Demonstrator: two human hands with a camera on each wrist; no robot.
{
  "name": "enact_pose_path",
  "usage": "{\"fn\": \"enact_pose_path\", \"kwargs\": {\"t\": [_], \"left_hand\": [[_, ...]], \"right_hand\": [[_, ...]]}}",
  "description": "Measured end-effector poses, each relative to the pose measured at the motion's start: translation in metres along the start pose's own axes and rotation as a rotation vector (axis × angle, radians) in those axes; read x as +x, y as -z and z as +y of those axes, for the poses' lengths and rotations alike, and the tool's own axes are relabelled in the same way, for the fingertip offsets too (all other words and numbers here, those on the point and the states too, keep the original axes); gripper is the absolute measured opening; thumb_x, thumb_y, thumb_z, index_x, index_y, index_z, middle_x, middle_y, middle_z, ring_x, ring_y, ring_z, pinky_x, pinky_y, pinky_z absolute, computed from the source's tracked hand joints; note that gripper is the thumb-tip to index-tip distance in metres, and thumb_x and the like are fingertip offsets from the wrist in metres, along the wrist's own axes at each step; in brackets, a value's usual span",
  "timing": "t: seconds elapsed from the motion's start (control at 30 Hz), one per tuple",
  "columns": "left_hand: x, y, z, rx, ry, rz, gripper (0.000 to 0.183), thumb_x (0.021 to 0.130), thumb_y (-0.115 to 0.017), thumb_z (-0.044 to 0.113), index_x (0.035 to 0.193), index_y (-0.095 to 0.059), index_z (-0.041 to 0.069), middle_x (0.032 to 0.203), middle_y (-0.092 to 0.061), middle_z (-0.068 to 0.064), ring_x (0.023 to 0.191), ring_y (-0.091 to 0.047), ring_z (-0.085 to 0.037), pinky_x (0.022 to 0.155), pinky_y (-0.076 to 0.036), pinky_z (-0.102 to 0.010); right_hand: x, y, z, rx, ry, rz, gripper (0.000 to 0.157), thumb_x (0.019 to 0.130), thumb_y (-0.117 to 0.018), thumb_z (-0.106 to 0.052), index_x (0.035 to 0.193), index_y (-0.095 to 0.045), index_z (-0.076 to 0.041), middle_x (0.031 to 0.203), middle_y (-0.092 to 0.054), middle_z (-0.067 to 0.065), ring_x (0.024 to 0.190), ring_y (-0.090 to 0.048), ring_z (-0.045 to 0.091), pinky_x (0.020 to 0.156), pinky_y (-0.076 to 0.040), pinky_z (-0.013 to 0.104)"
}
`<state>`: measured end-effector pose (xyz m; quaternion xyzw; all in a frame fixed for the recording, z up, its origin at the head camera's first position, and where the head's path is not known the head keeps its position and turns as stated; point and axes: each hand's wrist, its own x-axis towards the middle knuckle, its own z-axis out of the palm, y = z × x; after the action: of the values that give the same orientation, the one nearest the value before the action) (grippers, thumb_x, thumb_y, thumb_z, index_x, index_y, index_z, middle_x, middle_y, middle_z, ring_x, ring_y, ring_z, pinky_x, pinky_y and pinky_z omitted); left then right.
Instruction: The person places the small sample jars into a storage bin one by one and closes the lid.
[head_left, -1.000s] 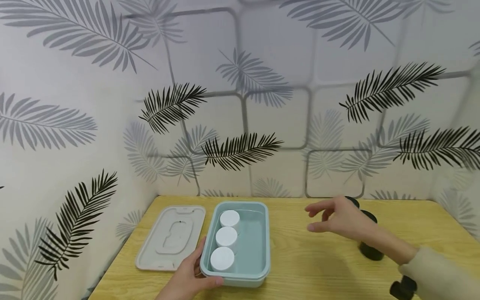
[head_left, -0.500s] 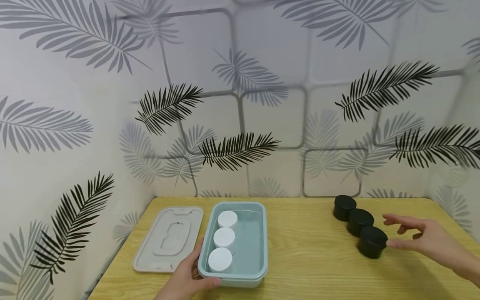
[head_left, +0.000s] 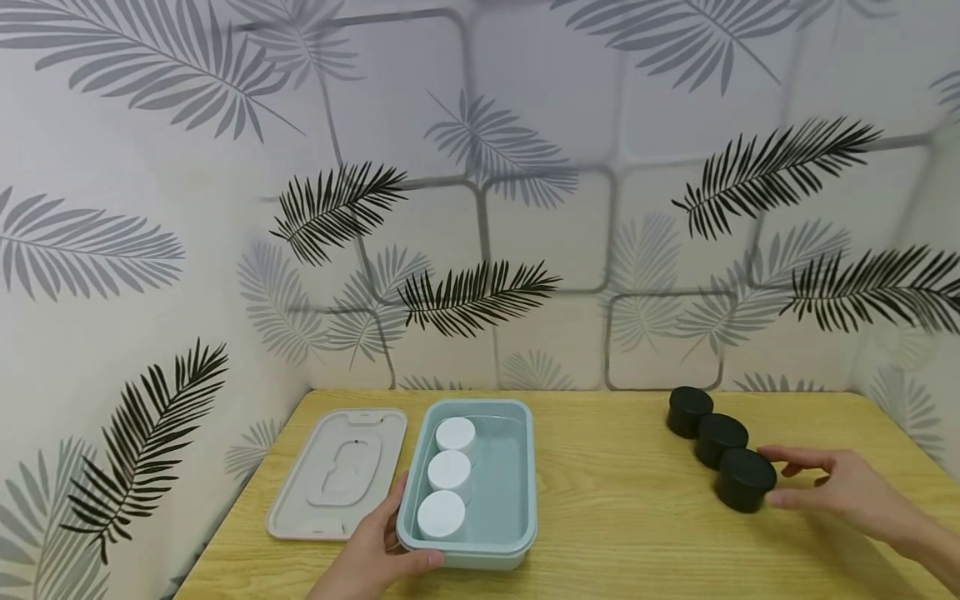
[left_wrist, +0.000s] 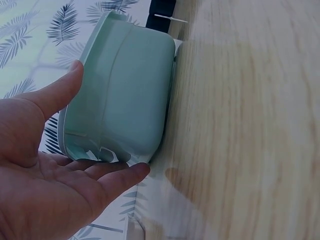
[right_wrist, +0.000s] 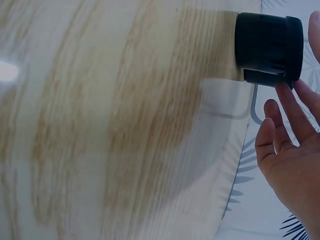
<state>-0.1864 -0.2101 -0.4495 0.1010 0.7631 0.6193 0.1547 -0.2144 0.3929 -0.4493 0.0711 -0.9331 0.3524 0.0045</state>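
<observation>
A light blue-green plastic box (head_left: 498, 550) stands without its lid on the table, with three white round-capped jars (head_left: 442, 516) in a row along its left side. My left hand (head_left: 375, 546) holds the box's near left corner, thumb at the front wall and fingers along the side; the left wrist view shows this hand (left_wrist: 55, 165) too. On the right, three black round jars (head_left: 746, 480) form a slanting row. My right hand (head_left: 847, 492) is at the nearest one, and in the right wrist view a fingertip meets that black jar (right_wrist: 267, 42) while the thumb stays apart.
A pale grey lid (head_left: 337, 475) lies flat left of the box. The wooden table (head_left: 615, 500) runs back to a leaf-patterned wall covering (head_left: 555, 233), which also closes off the left and right sides.
My right hand has swept right from over the table, past the black jars, then in to the nearest one. The left hand keeps its hold on the box.
</observation>
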Motion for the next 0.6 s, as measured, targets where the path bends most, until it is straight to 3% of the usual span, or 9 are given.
{"fn": "enact_pose_path", "kwargs": {"t": [0.6], "left_hand": [[-0.0002, 0.0019, -0.0009, -0.011, -0.013, -0.016, 0.113, 0.095, -0.083, 0.020, 0.167, 0.002, -0.001, 0.165, -0.026, -0.034, 0.139, -0.050, -0.036, 0.101, -0.051, -0.030]], "right_hand": [[0.0073, -0.0072, 0.0037, 0.040, -0.019, -0.023, 0.069, 0.092, -0.085, -0.028, 0.148, -0.059, 0.002, 0.123, -0.071, 0.009, 0.096, -0.057, 0.005, 0.071, -0.049, 0.028]]}}
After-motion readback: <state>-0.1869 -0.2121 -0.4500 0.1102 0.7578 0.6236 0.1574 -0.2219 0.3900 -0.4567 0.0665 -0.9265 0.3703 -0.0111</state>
